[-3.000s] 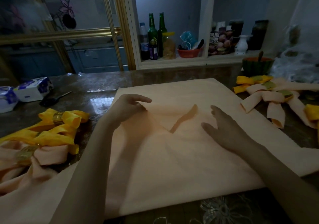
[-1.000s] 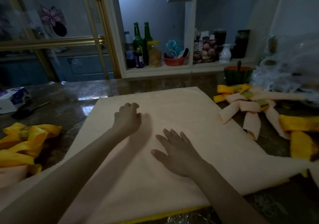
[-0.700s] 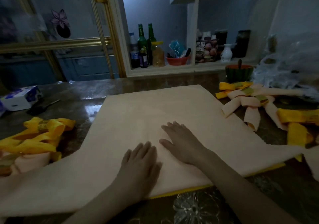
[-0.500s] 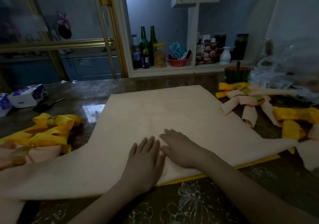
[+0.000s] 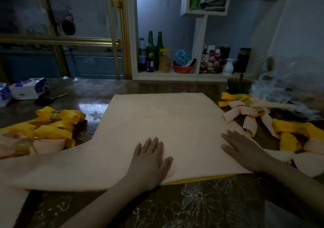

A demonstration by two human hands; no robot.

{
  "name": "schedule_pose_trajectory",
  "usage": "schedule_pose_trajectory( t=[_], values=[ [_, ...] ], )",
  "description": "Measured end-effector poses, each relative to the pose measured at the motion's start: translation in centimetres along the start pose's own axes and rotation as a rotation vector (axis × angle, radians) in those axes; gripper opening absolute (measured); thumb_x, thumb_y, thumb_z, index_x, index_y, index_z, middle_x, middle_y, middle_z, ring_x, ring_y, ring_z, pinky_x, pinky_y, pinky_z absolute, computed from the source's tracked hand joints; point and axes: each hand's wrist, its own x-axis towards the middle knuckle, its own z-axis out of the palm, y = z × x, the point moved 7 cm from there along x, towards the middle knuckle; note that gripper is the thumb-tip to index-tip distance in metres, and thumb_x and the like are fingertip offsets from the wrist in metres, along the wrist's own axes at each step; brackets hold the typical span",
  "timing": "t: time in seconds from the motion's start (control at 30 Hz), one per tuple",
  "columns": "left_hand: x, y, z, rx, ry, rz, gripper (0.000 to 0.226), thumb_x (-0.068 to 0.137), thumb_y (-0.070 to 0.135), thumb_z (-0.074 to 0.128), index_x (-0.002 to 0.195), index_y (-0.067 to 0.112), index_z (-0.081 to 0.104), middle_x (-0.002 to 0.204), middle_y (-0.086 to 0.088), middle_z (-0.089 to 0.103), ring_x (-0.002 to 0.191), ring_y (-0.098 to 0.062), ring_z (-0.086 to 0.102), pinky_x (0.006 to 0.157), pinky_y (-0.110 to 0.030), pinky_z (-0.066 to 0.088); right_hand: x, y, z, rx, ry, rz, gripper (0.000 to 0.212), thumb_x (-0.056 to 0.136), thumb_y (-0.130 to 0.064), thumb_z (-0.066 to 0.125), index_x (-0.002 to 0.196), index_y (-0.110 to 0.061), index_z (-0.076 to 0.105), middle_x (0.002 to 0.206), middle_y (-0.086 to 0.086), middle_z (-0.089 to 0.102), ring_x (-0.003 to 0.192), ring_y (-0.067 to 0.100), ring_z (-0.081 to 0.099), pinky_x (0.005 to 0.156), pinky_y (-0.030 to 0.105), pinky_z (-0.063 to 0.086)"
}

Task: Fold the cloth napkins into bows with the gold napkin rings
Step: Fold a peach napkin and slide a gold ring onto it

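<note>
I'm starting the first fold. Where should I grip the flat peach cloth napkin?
Pinch the peach cloth napkin at its near edge, between left hand and right hand, from your side. It lies flat, so only edges lift; take just the top layer, a yellow cloth edge shows beneath.

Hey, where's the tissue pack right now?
Head view: the tissue pack lies far left on the table, just beyond the yellow napkin bows.

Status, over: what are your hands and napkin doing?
Left hand, right hand flat on peach napkin. Spread out, no bow yet. Finished bows beside it, both sides.
</note>
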Motion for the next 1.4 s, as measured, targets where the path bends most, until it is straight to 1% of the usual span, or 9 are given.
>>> schedule_pose_trajectory(
  t=[0.13,0.27,0.5,0.7,0.9,0.97,1.07,1.27,1.4],
  values=[
    [0.0,-0.2,-1.8,-0.195,0.124,0.028,0.055,0.098,0.046,0.03,0.145,0.018,0.027,0.155,-0.001,0.021,0.143,-0.014,0.015,0.113,-0.027,0.009,1.7,-4.5,-2.0,0.214,0.299,-0.027,0.048,0.1,-0.034,0.038,0.146,-0.023,0.029,0.155,-0.001,0.024,0.142,0.014,0.02,0.114,0.026,0.013],
    [2.2,-4.1,-5.1,-0.267,0.2,-0.059,0.045,0.097,0.038,0.037,0.135,0.014,0.044,0.141,-0.005,0.044,0.13,-0.019,0.039,0.102,-0.021,0.027,4.7,-13.2,-1.8,0.42,0.282,-0.206,0.046,0.099,-0.022,0.042,0.144,-0.019,0.033,0.15,0.001,0.033,0.136,0.016,0.03,0.11,0.022,0.019],
    [9.3,-9.4,-6.3,-0.135,0.039,-0.261,0.05,0.095,0.032,0.047,0.14,0.012,0.037,0.141,-0.01,0.043,0.128,-0.028,0.041,0.106,-0.039,0.035,7.9,-18.0,0.4,0.22,0.168,-0.282,0.047,0.103,-0.034,0.027,0.149,-0.023,0.023,0.158,0.001,0.017,0.145,0.015,0.013,0.118,0.031,0.005],
    [13.9,-12.0,-5.9,-0.094,-0.04,-0.427,0.061,0.087,0.039,0.059,0.138,0.016,0.037,0.139,-0.01,0.036,0.127,-0.029,0.037,0.105,-0.04,0.035,9.1,-18.8,0.8,0.206,0.208,-0.296,0.046,0.102,-0.037,0.025,0.147,-0.026,0.027,0.157,0.0,0.018,0.144,0.014,0.011,0.117,0.033,0.002],
    [16.2,-11.6,-5.9,-0.241,-0.274,-0.503,0.055,0.084,0.027,0.066,0.129,0.004,0.047,0.125,-0.015,0.051,0.105,-0.025,0.049,0.093,-0.033,0.043,9.3,-18.6,0.9,0.228,0.264,-0.29,0.046,0.101,-0.037,0.026,0.145,-0.026,0.03,0.155,-0.001,0.022,0.143,0.015,0.016,0.117,0.034,0.005],
    [17.1,-10.4,-6.3,-0.215,-0.225,-0.419,0.048,0.086,0.022,0.064,0.128,0.004,0.049,0.126,-0.015,0.052,0.11,-0.027,0.052,0.093,-0.034,0.044,9.4,-18.5,0.9,0.233,0.267,-0.288,0.046,0.101,-0.037,0.026,0.145,-0.026,0.03,0.155,0.0,0.022,0.143,0.017,0.016,0.116,0.035,0.005],
    [17.9,-9.2,-7.1,-0.325,-0.001,-0.275,0.02,0.092,0.021,0.056,0.106,0.007,0.061,0.101,-0.011,0.056,0.095,-0.021,0.054,0.081,-0.03,0.043,9.4,-18.5,0.8,0.245,0.267,-0.299,0.046,0.101,-0.037,0.025,0.145,-0.026,0.029,0.155,-0.001,0.021,0.143,0.016,0.014,0.116,0.034,0.005],
    [16.5,-8.7,-8.7,-0.366,0.346,-0.119,0.017,0.092,0.008,0.052,0.085,0.005,0.066,0.079,-0.005,0.057,0.078,-0.019,0.052,0.065,-0.024,0.038,9.0,-18.4,0.3,0.298,0.276,-0.317,0.043,0.1,-0.034,0.032,0.14,-0.022,0.039,0.148,0.0,0.035,0.137,0.018,0.028,0.114,0.032,0.015],
    [14.2,-8.9,-8.1,-0.332,0.372,-0.117,0.016,0.084,0.002,0.057,0.084,0.017,0.062,0.09,0.001,0.061,0.091,-0.017,0.059,0.075,-0.024,0.045,8.4,-15.7,-2.7,0.638,0.624,-0.054,0.022,0.093,-0.02,0.046,0.102,-0.017,0.066,0.1,0.003,0.069,0.093,0.023,0.062,0.086,0.035,0.048]
  ],
)
